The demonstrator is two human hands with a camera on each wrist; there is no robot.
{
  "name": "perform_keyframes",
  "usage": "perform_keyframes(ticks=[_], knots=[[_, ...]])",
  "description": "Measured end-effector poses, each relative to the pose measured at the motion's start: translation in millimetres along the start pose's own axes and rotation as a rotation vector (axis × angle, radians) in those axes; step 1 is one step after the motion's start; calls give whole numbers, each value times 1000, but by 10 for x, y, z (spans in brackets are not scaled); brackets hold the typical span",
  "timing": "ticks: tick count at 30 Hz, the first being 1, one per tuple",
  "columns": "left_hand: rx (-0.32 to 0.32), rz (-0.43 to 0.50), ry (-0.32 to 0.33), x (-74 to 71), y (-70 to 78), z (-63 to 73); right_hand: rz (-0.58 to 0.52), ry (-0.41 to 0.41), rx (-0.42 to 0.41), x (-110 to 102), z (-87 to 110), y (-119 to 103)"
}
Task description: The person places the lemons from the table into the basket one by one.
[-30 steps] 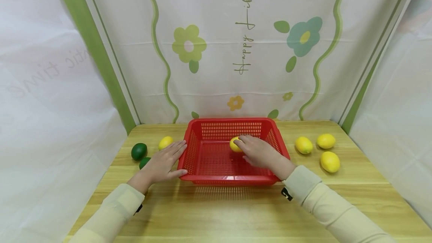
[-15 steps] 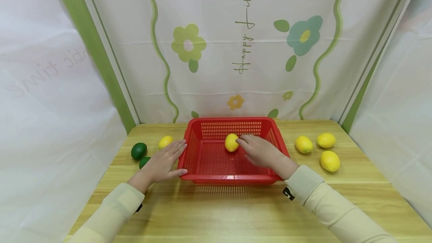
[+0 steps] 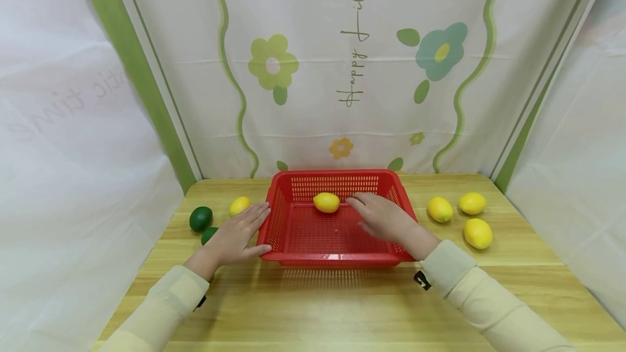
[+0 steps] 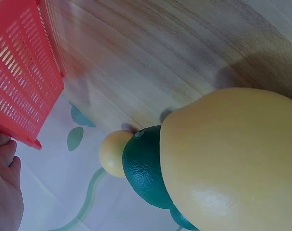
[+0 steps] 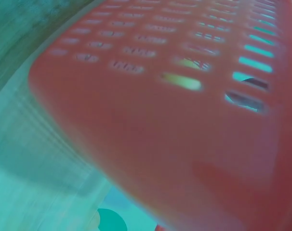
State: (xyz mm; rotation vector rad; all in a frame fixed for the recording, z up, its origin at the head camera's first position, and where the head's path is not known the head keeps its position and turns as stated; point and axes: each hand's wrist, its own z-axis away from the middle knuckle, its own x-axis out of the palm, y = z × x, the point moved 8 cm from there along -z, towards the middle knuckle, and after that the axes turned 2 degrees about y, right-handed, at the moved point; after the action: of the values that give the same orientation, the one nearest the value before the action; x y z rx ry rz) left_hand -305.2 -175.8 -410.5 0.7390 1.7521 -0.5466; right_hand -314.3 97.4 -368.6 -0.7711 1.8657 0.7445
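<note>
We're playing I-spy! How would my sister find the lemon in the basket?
On the wooden table sits a red plastic basket. The lemon lies inside near its back wall, left of the right hand. It's the only fruit visible inside.

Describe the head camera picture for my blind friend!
A person's right hand is over a red basket, near the lemon inside, while the left hand rests on its rim. On the wooden table, three lemons lie right, another lemon and green fruits left.

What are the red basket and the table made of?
The red basket looks like glossy molded plastic: evenly slotted walls, a bright highlight on its front rim. The table seems wood or wood-look laminate, satin, judging by its grain and soft sheen.
</note>
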Motion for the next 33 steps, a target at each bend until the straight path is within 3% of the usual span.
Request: perform_keyframes(ticks=[12, 33], knots=[[-3, 4, 8, 12, -8, 0, 5, 10, 111, -231, 163, 210], [-10, 25, 13, -4, 4, 4, -20, 159, 145, -552, 626, 597]])
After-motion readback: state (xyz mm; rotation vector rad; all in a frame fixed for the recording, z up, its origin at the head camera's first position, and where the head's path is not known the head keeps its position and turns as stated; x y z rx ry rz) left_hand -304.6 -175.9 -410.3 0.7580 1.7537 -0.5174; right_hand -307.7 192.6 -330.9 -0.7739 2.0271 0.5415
